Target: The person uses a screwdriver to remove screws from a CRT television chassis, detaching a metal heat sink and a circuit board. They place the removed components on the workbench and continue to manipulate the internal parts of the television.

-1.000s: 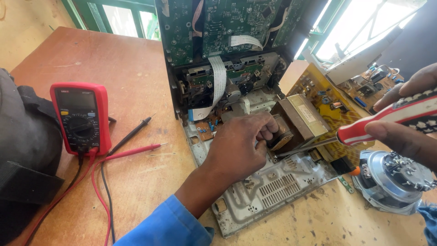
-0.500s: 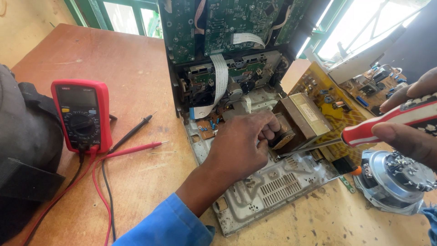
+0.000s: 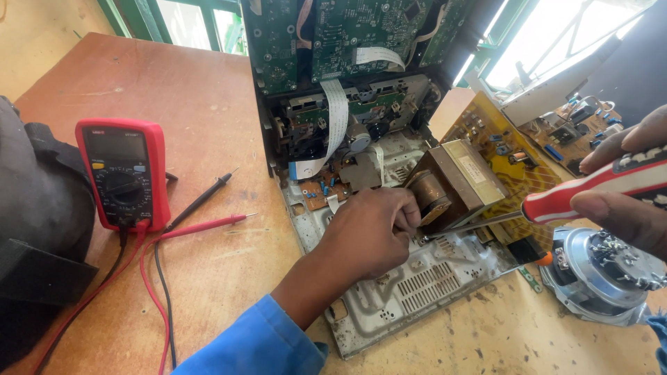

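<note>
Left hand apparently grips transformer; right hand holds screwdriver.

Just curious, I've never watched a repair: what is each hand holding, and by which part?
The right hand holds a screwdriver by its red-and-white handle. The left hand grips the transformer at its lower front corner.

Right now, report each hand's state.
Left hand: fingers curled shut at the base of the transformer.
Right hand: shut on the screwdriver.
</note>
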